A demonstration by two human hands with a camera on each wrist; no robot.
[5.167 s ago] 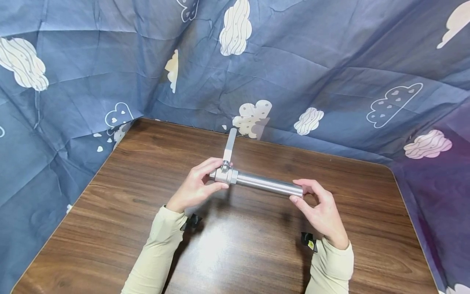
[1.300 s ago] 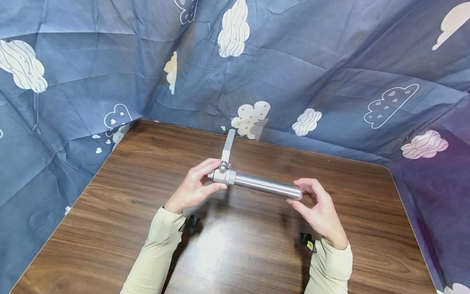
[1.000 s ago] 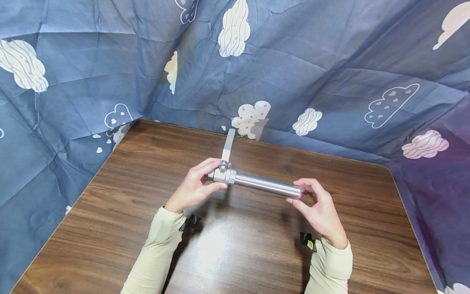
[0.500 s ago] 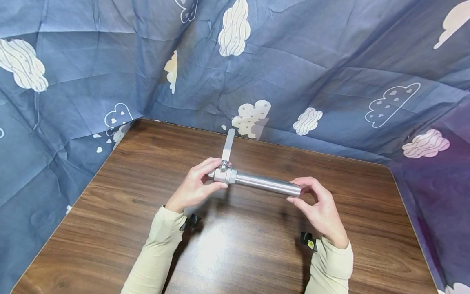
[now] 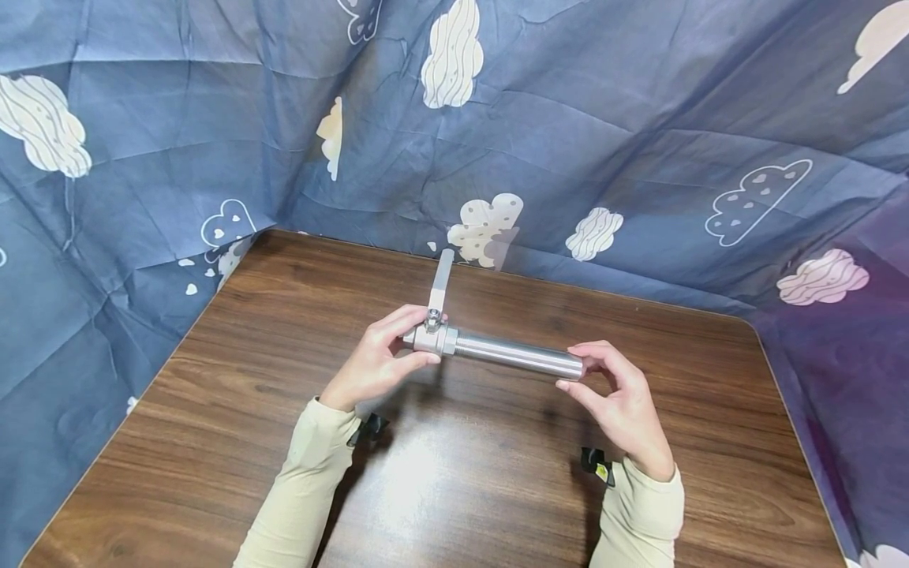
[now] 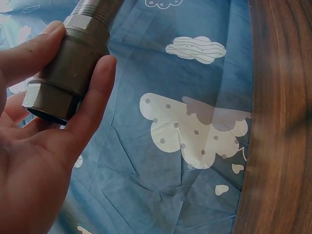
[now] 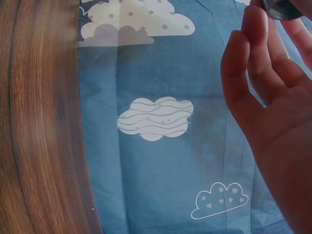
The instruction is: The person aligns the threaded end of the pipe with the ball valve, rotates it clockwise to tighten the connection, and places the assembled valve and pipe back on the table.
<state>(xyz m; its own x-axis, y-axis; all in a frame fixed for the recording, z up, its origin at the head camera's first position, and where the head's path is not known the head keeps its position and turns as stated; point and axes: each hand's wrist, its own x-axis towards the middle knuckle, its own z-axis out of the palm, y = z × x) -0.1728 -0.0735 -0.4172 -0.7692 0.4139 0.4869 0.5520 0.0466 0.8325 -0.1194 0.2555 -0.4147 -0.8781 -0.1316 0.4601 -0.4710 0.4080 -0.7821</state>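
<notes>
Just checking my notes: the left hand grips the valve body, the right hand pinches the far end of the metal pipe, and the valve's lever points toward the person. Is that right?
Not quite. The lever points away from the person, toward the cloth, as the head view shows. The rest holds: the left hand grips the valve body, and the right hand pinches the far end of the pipe.

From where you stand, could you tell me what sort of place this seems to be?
Probably a makeshift recording booth: a brown wooden table enclosed by blue cloud-print cloth, where the left hand and right hand hold a metal valve-and-pipe assembly.
</notes>
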